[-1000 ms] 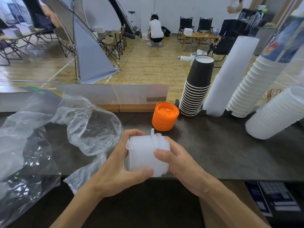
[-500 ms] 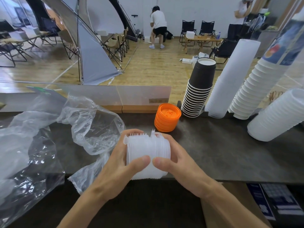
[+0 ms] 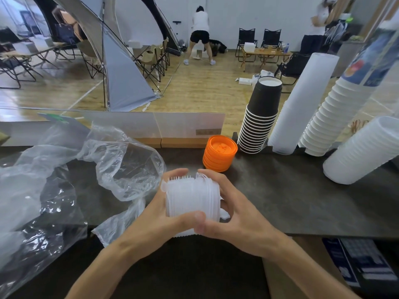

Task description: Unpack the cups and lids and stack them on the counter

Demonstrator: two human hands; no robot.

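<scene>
- Squeezing the white lids (image 3: 192, 199) from both ends, the left hand (image 3: 164, 216) and right hand (image 3: 235, 216) now have their thumbs meeting under the stack at centre frame; a second ago the thumbs were apart.
- Both hands are curled round the lids, held on their side just above the counter (image 3: 280, 190) near its front edge.
- That reads as squaring the loose lids up, likely before standing them by the orange lids (image 3: 220, 153) just above them in the frame.
- Bags (image 3: 64, 180) lie empty at left; black cups (image 3: 260, 119) and white cups (image 3: 332, 117) already stand at upper right.
- Hidden: the stack's underside and end faces, behind palms and thumbs.
- Cut off: the tops of the tall white cups at the right edge.
</scene>
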